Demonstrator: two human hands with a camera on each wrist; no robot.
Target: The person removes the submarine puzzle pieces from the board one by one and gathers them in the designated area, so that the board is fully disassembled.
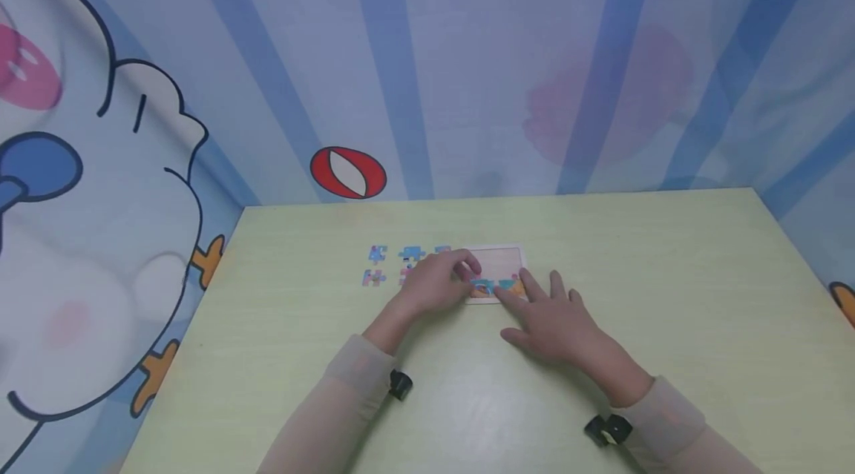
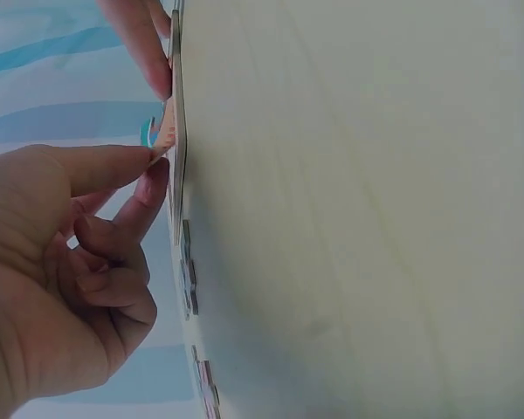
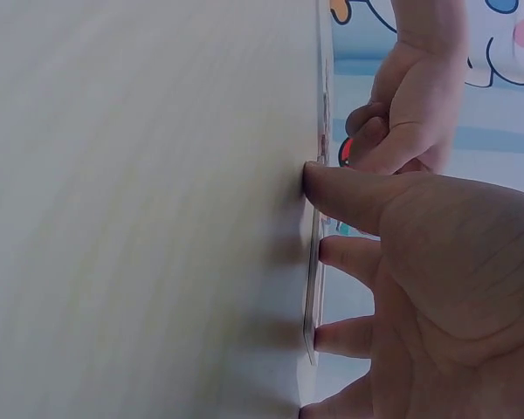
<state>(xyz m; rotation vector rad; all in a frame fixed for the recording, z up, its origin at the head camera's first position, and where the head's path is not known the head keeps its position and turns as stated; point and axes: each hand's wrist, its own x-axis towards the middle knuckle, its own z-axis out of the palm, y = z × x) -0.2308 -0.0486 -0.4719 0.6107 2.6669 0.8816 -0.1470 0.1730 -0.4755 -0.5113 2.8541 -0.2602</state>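
A shallow puzzle tray [image 1: 523, 257] with a pale rim lies flat on the table. My left hand [image 1: 436, 285] is over its left side, pinching a colourful jigsaw piece [image 2: 160, 138] between thumb and index finger. In the left wrist view that piece is tilted up from the tray, its lower edge at or near the surface. Another jigsaw piece [image 1: 513, 285] lies in the tray's lower right part. My right hand [image 1: 557, 322] is spread at the tray's right side. In the right wrist view its straight fingers [image 3: 349, 336] touch the tray, thumb at the near edge.
Several loose jigsaw pieces lie left of the tray, among them a blue one [image 1: 412, 253] and a pinkish one [image 1: 374, 278]; the left hand partly covers others. The pale table [image 1: 668, 274] meets a striped cloth backdrop [image 1: 467, 73] at its far edge.
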